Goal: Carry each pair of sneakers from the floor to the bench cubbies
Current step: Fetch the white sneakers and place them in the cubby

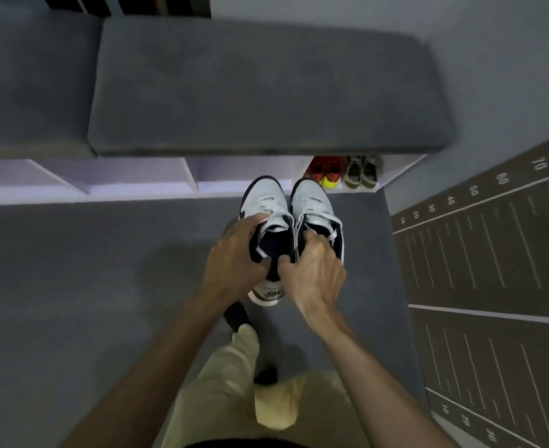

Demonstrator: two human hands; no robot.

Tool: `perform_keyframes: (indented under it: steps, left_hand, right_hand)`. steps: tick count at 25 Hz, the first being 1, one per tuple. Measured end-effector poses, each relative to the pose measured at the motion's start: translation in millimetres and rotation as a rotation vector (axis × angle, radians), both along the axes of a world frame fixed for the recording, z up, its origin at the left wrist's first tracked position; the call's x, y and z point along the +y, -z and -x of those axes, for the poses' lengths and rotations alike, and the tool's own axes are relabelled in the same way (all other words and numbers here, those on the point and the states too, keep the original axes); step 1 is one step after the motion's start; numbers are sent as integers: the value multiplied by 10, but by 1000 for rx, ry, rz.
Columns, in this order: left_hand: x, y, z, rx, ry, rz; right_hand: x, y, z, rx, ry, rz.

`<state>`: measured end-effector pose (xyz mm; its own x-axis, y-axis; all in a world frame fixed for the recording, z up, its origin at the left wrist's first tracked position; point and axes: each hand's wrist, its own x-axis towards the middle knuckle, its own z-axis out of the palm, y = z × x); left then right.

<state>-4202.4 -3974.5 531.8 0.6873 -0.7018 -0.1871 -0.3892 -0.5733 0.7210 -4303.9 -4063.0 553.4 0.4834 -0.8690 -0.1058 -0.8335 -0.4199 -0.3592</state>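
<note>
Both hands hold a pair of white-and-dark sneakers (268, 202) at centre frame, toes pointing at the cubbies (137, 176).

The left hand (234, 253) has its fingers (253, 221) curled round the left shoe's collar. The right hand (315, 270) grips the right shoe at its opening, fingers folded in. Above the cubbies lies the grey cushioned surface (266, 92). The rightmost cubby holds red-and-yellow shoes (326, 171) beside olive shoes (360, 173). A numbered brown rug (492, 253) fills the right edge.
</note>
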Motion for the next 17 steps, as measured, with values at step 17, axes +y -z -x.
perform_keyframes:
  steps: [17]
  left_hand:
    - [-1644, 4063, -861, 12, -205, -4]
  right_hand:
    - [-1872, 4196, -1052, -84, -174, -90]
